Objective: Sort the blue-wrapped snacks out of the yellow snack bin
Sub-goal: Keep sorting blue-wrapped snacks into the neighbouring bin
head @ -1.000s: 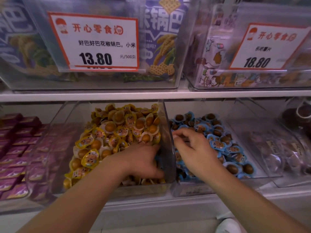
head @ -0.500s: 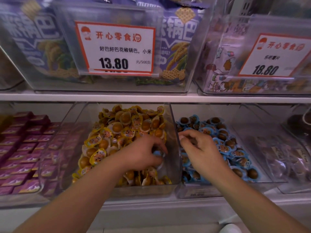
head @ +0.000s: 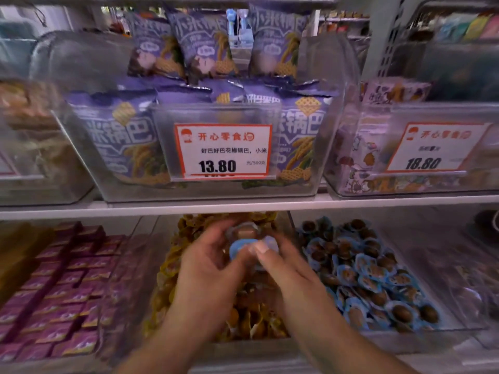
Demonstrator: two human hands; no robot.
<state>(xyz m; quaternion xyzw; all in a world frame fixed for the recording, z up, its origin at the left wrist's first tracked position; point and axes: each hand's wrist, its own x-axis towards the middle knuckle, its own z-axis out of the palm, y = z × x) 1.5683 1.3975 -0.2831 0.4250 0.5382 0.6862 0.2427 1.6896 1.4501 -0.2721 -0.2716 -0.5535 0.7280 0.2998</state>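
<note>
Both hands, left hand [head: 213, 263] and right hand [head: 286, 268], pinching glossy round blue-wrapped snacks [head: 243, 245].

Snack shop, price tags [head: 222, 151] (13.80, 18.80), shelf bins [head: 205, 190]

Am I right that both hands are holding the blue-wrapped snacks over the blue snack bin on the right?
Not quite: the head view shows the left hand and right hand holding the blue-wrapped snacks over the yellow snack bin in the middle, not the blue snack bin on the right.

Both hands [head: 213, 263] now meet, apparently gripping blue-wrapped snacks [head: 243, 245] over yellow bin
</note>
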